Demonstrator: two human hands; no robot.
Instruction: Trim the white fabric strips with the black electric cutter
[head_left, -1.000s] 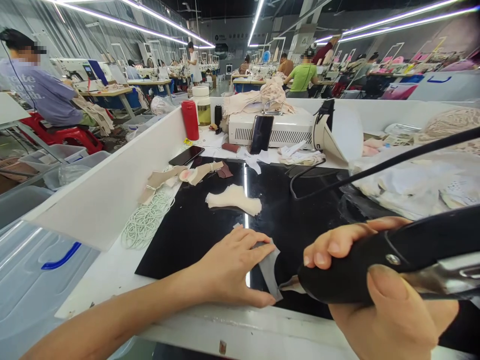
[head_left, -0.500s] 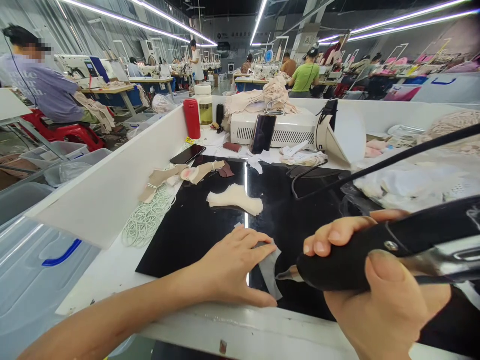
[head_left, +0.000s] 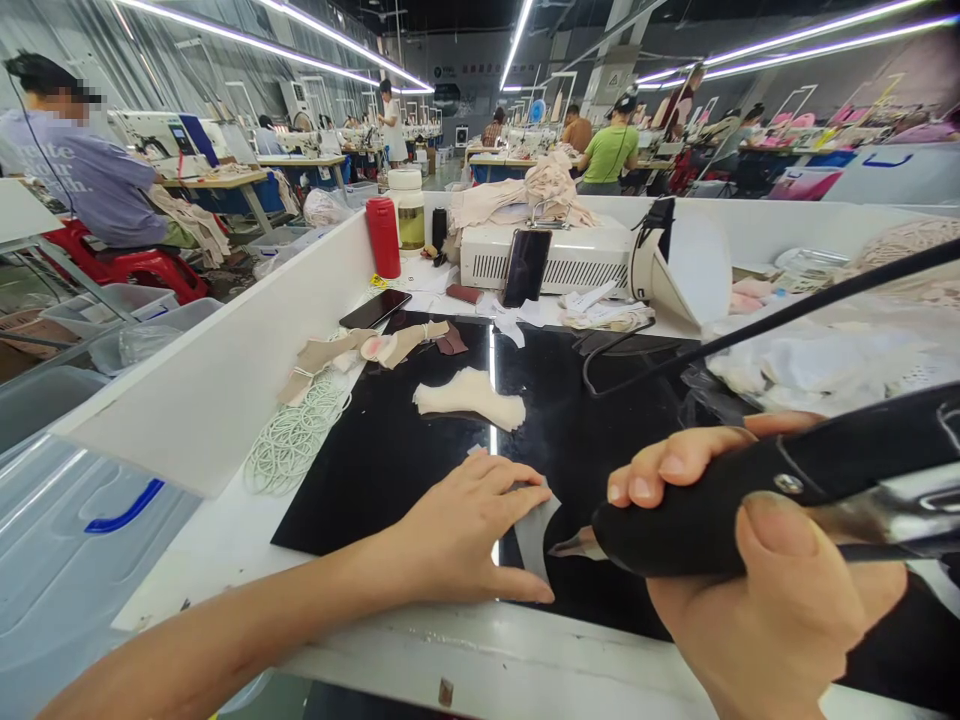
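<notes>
A small grey curved piece of thin material (head_left: 534, 538) lies on the black board (head_left: 375, 470). Over its left side is my left hand (head_left: 480, 530), fingers spread, fingertips on the upper part and the thumb by the lower end; part of the piece is hidden beneath. My right hand (head_left: 780, 570) is wrapped round a black handheld tool with a pointed metal tip (head_left: 675, 520). That tip points left, close to the grey piece's right edge; contact cannot be made out. Farther back on the board rests a stack of cream fabric pieces (head_left: 470, 398).
Pale green cord (head_left: 292, 440) and beige fabric strips (head_left: 405, 343) lie left. Behind stand a red flask (head_left: 384, 238), a jar (head_left: 410, 220), a phone (head_left: 526, 268) and a white machine (head_left: 585, 260). A black cable (head_left: 787, 310) crosses at right. Co-workers sit beyond the low partition.
The tool's tip has shifted slightly left. The grey piece's lower end has moved a little left, closer to my left thumb. My left hand stays nearly in place.
</notes>
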